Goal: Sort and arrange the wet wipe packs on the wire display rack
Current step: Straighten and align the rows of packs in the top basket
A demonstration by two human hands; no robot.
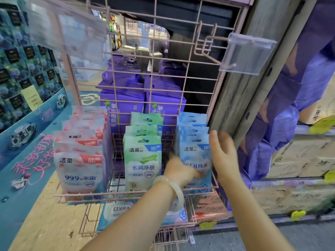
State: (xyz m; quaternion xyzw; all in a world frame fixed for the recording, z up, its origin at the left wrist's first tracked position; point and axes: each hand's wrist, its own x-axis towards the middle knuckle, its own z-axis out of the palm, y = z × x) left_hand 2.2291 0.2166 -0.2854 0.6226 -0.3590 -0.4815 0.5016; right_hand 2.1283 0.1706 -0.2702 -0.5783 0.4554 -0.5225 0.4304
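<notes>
A pink wire display rack (pixel 145 193) holds three rows of wet wipe packs: red packs (pixel 79 171) on the left, green packs (pixel 142 160) in the middle, blue packs (pixel 194 151) on the right. My left hand (pixel 181 171), with a pale bangle on the wrist, reaches into the gap between the green and blue rows and touches the front blue pack; blur hides whether its fingers grip it. My right hand (pixel 222 154) hovers open at the right edge of the blue row, fingers spread.
Purple 80-count packs (pixel 123 104) are stacked behind the rack's grid. Lower baskets hold more blue packs (pixel 117 211). A clear price tag holder (pixel 248 55) sticks out at upper right. A wooden post (pixel 241 87) stands right of the rack, with cardboard boxes (pixel 299 160) beyond it.
</notes>
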